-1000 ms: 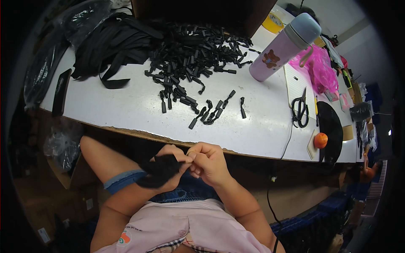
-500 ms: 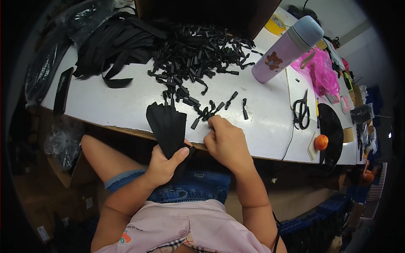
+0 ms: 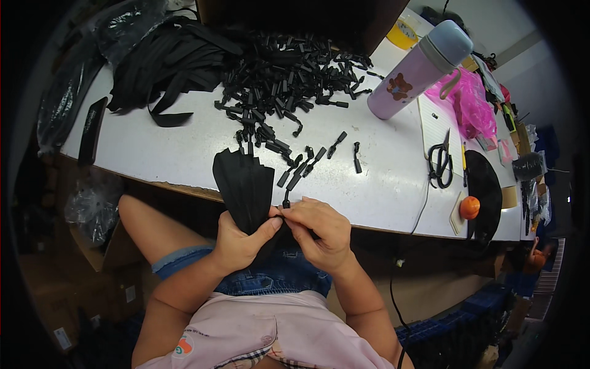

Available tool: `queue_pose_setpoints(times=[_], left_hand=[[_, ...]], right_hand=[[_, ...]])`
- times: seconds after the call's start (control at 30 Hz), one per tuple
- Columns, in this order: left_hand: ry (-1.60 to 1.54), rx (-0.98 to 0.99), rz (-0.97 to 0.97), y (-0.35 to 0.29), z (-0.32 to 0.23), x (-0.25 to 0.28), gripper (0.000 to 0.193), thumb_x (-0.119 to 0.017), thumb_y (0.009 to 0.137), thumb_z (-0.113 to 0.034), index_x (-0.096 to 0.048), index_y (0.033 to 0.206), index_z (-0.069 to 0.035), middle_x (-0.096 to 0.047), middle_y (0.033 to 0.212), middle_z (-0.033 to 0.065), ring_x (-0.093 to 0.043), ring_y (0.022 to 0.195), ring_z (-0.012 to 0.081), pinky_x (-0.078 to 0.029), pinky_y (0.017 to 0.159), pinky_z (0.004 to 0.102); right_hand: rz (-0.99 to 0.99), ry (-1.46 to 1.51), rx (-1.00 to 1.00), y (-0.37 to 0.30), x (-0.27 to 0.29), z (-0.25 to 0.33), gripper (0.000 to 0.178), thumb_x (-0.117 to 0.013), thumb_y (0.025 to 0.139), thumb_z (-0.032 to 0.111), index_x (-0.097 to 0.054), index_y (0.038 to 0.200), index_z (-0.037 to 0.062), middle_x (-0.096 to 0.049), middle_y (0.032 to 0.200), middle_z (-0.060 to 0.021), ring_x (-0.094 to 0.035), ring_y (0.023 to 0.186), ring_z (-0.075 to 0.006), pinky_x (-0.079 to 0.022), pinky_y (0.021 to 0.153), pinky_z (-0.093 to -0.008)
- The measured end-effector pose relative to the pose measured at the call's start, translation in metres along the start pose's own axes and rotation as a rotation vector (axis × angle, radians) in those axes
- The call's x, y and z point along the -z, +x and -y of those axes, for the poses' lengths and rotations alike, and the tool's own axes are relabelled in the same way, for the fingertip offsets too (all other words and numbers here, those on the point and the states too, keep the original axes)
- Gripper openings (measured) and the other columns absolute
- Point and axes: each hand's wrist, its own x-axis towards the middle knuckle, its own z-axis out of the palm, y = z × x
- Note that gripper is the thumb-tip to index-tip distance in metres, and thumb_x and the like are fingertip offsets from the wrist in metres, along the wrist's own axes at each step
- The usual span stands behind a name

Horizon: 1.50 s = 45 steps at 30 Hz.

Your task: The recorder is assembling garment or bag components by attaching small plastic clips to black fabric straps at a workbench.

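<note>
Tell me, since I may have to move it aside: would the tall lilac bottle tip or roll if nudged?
The lilac bottle stands tall and narrow on the white table, so a nudge up high would probably tip it. Its round body would then likely roll. Its weight cannot be judged.

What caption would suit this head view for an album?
Left hand grips a fanned bundle of black straps while right hand pinches a small black clip.

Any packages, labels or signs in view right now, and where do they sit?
Lavender bottle: far right of table, tall cylinder, grey lid, brown bear sticker.
Pink plastic bag: right of bottle, crumpled.
Cardboard box: under table, left, brown.
Shirt logo: small orange-green patch on pink shirt.
</note>
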Motion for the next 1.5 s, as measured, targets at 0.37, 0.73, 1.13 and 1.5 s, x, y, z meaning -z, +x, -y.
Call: queue_pose_setpoints(times=[0.37,0.73,1.13,1.5], left_hand=[[0.013,-0.063,0.012,0.001,0.002,-0.001,0.011,-0.058,0.075,-0.001,-0.059,0.086,0.001,-0.060,0.079,0.0046,-0.055,0.071,0.0089,-0.044,0.065,0.0215],[-0.073,-0.160,-0.082,0.000,-0.004,-0.008,0.016,-0.057,0.077,-0.002,-0.055,0.092,0.001,-0.056,0.086,0.0051,-0.053,0.077,0.0101,-0.042,0.071,0.0220],[-0.214,0.010,0.027,0.000,-0.012,-0.003,0.015,-0.057,0.077,-0.003,-0.056,0.091,0.001,-0.057,0.079,0.0048,-0.048,0.053,0.0044,-0.038,0.041,0.0151],[-0.119,-0.062,0.022,0.000,-0.012,-0.006,0.016,-0.053,0.077,-0.001,-0.057,0.093,0.002,-0.058,0.086,0.0056,-0.053,0.075,0.0091,-0.043,0.070,0.0216]], right_hand=[[0.058,-0.094,0.053,0.001,0.004,0.001,0.022,-0.061,0.064,-0.003,-0.060,0.085,0.0035,-0.061,0.079,-0.0087,-0.059,0.074,-0.0220,-0.045,0.074,-0.0355],[-0.264,0.619,-0.535,-0.017,-0.028,0.014,0.013,-0.059,0.073,-0.003,-0.054,0.084,-0.0020,-0.053,0.075,-0.0047,-0.052,0.063,-0.0076,-0.042,0.055,-0.0187],[-0.015,1.077,-0.778,-0.011,-0.011,0.004,0.007,-0.056,0.077,0.003,-0.051,0.080,0.0000,-0.048,0.064,0.0009,-0.037,0.048,-0.0010,-0.026,0.040,-0.0149],[-0.163,0.393,-0.269,-0.019,-0.029,0.003,0.007,-0.052,0.079,0.000,-0.047,0.084,-0.0010,-0.045,0.070,-0.0022,-0.038,0.055,-0.0044,-0.032,0.048,-0.0170]])
